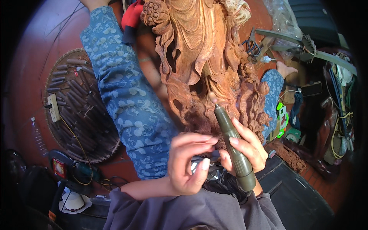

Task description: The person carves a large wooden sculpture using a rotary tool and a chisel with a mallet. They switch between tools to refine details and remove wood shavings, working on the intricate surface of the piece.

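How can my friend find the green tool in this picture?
Find the big brown wood carving at the top middle. At its bottom edge, the person's right hand holds the thick green tool, narrow end pointing toward the carving. It looks like a fat, straight pen, while the wood nearby is all curly.

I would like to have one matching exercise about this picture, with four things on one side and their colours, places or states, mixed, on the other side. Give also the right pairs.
Things
1. hand tool
2. wood carving
3. left trouser leg
4. plastic bottle

Colours, places or states
A. blue with a pale pattern
B. transparent, on the floor at the picture's left
C. held in the right hand
D. reddish brown, with carved folds

Right pairs: 1-C, 2-D, 3-A, 4-B
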